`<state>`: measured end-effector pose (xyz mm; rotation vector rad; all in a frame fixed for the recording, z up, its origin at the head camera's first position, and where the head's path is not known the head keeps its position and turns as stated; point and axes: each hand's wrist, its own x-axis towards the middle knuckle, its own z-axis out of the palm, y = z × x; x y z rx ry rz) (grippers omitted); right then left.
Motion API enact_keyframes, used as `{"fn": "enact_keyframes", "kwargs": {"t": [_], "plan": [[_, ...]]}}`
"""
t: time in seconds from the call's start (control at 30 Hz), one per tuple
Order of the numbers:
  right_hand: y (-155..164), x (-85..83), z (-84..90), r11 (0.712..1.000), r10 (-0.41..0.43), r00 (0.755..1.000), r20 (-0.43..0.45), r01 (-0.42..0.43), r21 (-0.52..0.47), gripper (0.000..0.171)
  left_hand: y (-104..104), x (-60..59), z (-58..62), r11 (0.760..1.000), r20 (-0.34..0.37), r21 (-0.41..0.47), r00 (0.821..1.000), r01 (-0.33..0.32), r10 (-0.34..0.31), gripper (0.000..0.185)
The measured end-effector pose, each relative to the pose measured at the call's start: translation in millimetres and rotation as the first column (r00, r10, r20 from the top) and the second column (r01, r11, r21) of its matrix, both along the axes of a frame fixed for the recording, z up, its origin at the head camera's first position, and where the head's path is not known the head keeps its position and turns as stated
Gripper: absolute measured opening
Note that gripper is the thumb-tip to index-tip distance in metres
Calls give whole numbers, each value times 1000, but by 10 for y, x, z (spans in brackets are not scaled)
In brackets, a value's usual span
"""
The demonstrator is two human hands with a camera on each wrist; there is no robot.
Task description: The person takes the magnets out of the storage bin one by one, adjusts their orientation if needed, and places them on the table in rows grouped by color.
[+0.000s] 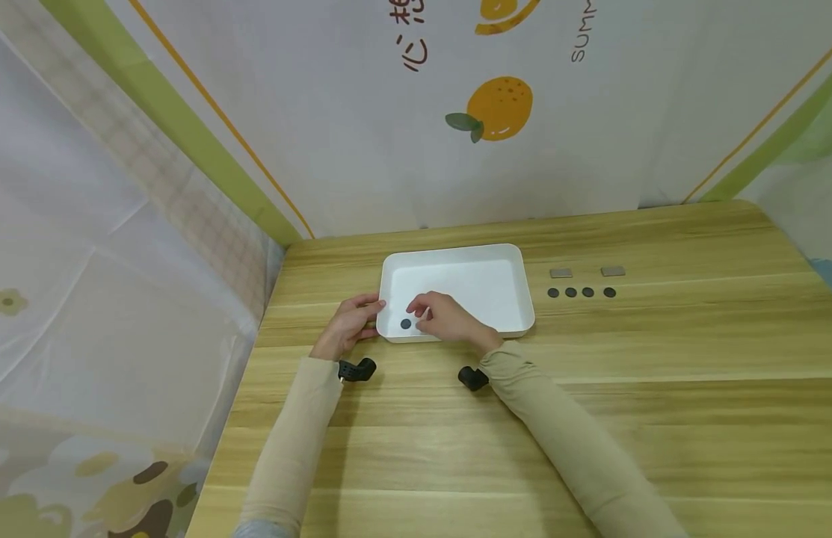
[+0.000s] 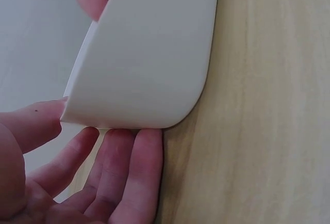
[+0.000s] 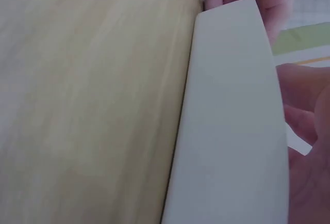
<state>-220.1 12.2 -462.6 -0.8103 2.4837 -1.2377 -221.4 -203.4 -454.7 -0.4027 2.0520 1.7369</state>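
a: white tray [image 1: 456,288] sits on the wooden table [image 1: 590,418], toward the back left, near the fabric wall. what's the left hand [image 1: 347,326] doing?

b: left hand is on the tray's near left corner. left wrist view shows the fingers [image 2: 129,172] straight and pressed together, lying along the outside of the rounded corner, thumb up at the rim. looks like a light hold against the wall, not a wrapped grip.

a: anything inside the tray?

b: one dark round disc [image 1: 406,323] on the tray floor at the near left, just beside the right hand's fingertips. whether they touch it, cannot tell.

a: right hand [image 1: 444,317]?

b: it reaches over the tray's near wall, fingers curled down toward the floor by the disc. could be pinching something small, but the head view is too small to tell, and the right wrist view only shows the tray wall with fingers [image 3: 304,126] behind it. so whether it's spread or pinching: cannot tell.

a: sleeves and wrists?

b: both arms in beige sleeves, a black wrist mount [image 1: 357,369] on the left and another black wrist mount [image 1: 472,378] on the right.

a: right of the tray?

b: a row of four dark discs [image 1: 581,292] on the bare table, just beside the tray's right wall but apart from it. behind that row, two small grey square pieces [image 1: 587,272], side by side with a gap.
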Motion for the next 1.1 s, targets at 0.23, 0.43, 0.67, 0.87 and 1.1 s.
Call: {"fn": "enact_keyframes", "kwargs": {"t": [0.23,0.43,0.67,0.87,1.1], "plan": [[-149,-69,-36,999,11,1000,-16,-10,42,26,-4,2,-15,1000,-4,-7,1000,3,-3,47],[-188,-100,-88,992,23,999,-22,-20,126,27,-3,-1,-22,1000,-5,-7,1000,7,-7,49],[-193,-96,-79,985,51,997,-51,-42,168,30,-10,5,-19,1000,-12,-4,1000,20,-20,50],[-217,-108,-105,977,54,996,-72,-38,209,32,-6,8,-30,1000,-15,-2,1000,9,-9,48],[-233,-131,-127,966,56,995,-88,-32,258,33,7,0,-23,1000,-13,-3,1000,-7,7,48]]}}
